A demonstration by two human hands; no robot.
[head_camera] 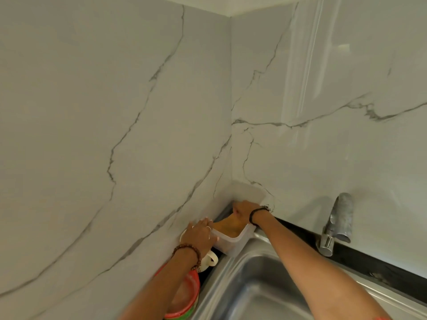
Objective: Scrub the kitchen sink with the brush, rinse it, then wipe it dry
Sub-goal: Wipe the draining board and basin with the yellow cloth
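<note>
Early stage: no scrubbing visible yet, rinse and wipe all left. Steel sink [261,285] looks dry; no brush in view. Both hands at one translucent plastic container [233,242] in the wall corner: left hand [200,236] holds its near-left edge, right hand [242,209] curled inside the far end, on what I cannot tell. One tap [336,225], one white cup [209,259], one red-rimmed bowl [187,294].

The sink [265,285] runs off the bottom edge, its basin floor out of view. The right hand [245,210] reaches into a clear tub [233,241], fingers hidden. The left hand [199,236] covers a white cup [211,259].
</note>
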